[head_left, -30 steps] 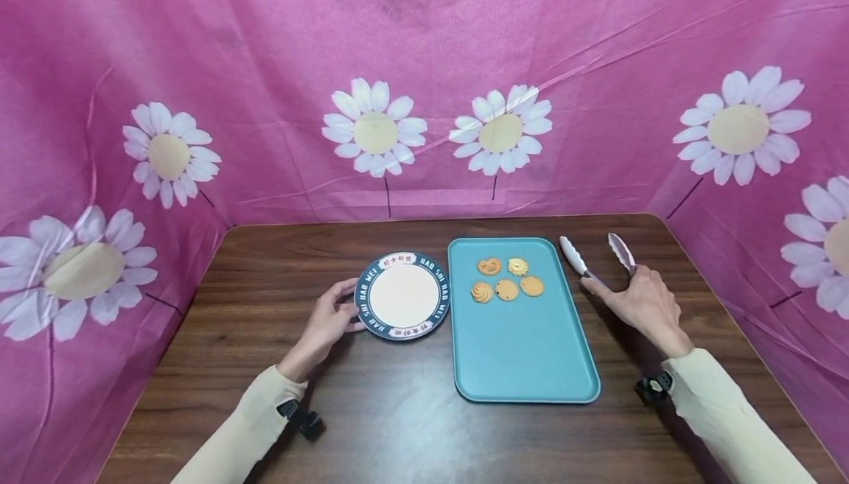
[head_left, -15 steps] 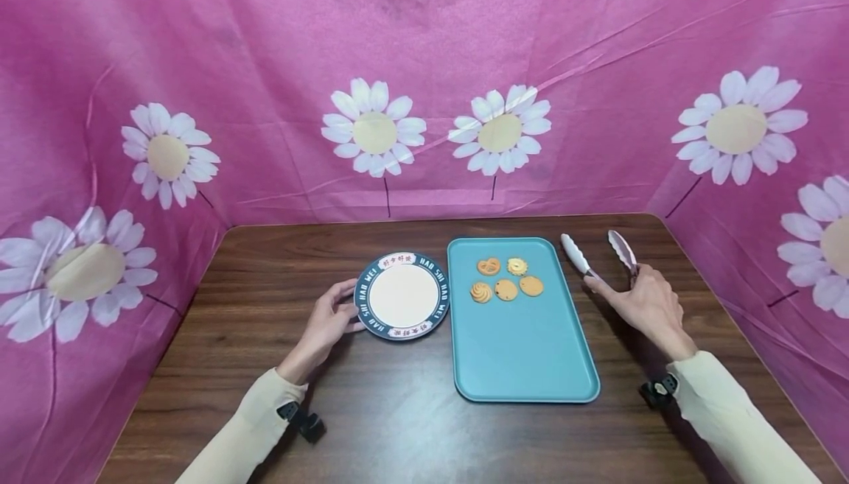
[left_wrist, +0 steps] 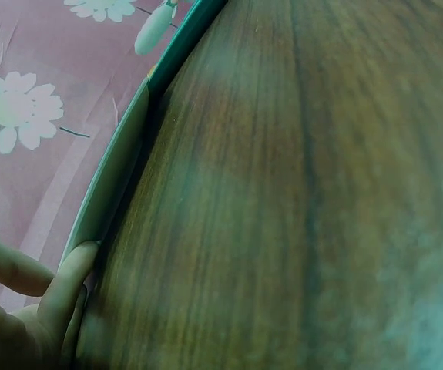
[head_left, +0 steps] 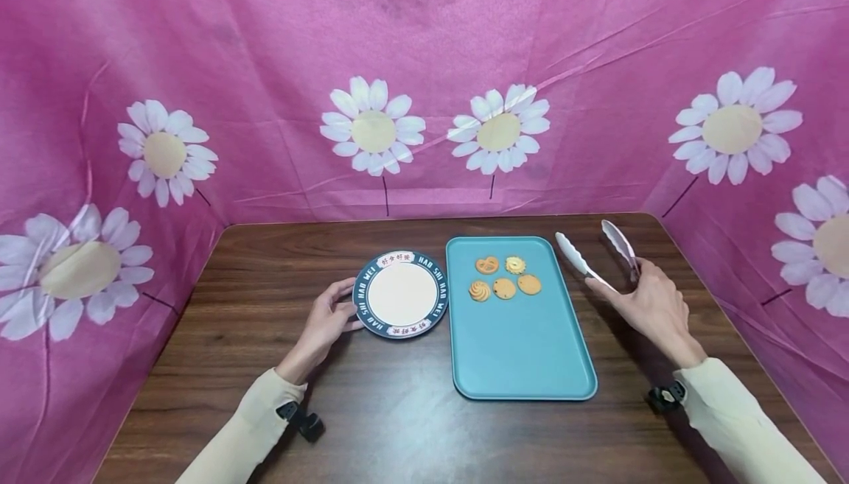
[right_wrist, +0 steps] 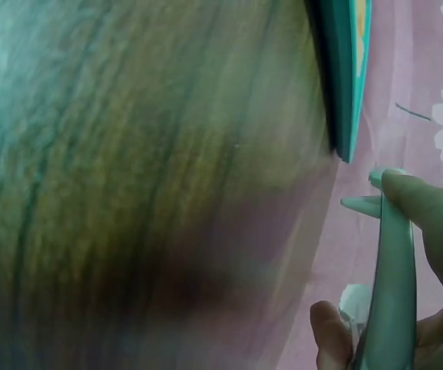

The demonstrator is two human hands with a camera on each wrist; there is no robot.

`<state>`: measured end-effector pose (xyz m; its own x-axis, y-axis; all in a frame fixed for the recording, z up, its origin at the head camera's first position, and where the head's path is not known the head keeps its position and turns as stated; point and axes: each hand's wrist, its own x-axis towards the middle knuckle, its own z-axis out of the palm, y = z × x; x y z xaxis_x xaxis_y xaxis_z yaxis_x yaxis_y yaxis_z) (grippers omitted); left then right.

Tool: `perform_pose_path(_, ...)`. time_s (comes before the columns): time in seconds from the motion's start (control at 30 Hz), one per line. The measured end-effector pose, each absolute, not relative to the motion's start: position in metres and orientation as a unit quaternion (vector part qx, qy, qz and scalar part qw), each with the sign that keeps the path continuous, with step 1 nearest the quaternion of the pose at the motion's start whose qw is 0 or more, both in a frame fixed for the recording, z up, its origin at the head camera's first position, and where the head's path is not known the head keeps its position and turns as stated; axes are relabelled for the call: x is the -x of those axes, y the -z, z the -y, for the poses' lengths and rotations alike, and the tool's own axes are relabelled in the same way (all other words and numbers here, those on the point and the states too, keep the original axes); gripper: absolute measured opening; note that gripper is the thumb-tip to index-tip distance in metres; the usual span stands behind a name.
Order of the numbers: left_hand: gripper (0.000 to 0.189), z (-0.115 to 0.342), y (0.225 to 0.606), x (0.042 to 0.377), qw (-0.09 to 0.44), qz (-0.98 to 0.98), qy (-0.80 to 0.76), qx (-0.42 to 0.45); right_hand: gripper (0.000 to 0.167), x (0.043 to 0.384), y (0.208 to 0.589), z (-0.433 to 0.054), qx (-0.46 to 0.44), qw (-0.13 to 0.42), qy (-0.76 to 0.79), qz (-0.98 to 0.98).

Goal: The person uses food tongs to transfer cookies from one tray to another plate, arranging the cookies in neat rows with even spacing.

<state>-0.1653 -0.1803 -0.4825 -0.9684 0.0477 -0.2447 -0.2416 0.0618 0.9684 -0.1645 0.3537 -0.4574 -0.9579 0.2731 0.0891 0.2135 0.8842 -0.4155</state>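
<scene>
In the head view, my left hand (head_left: 329,318) holds the left rim of a round plate (head_left: 402,295) with a white middle and a dark blue lettered border. The left wrist view shows a thumb and fingers at the plate's edge (left_wrist: 112,181). My right hand (head_left: 653,307) grips a pair of silver tongs (head_left: 618,242), their arms spread apart and tips pointing away from me. Thumb and fingers lie around the tongs (right_wrist: 394,285) in the right wrist view. Between the hands, several cookies (head_left: 504,289) lie on the far part of a turquoise tray (head_left: 522,355).
The brown wooden table (head_left: 371,410) carries everything. A pink cloth (head_left: 431,34) with daisies rises behind the table and at both sides. The plate's right edge lies right beside the tray's left edge, and the tongs are right of the tray.
My right hand and the tongs have shifted slightly, the tongs' tips moving a little farther away and seeming to rise. The left hand, plate and tray have stayed in place.
</scene>
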Motion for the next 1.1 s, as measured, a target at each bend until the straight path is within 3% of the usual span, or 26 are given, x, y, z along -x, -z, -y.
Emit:
perform_pose_path(0.67, 0.058, 0.180, 0.484, 0.166, 0.103, -0.719, -0.684, 0.067, 0.067, 0.152, 0.443, -0.345, 0.001, 0.126, -0.188, 0.974)
perform_pose_path(1.1, 0.057, 0.179, 0.484, 0.164, 0.101, -0.723, -0.679, 0.072, 0.064, 0.144, 0.438, -0.337, -0.035, 0.098, -0.175, 0.979)
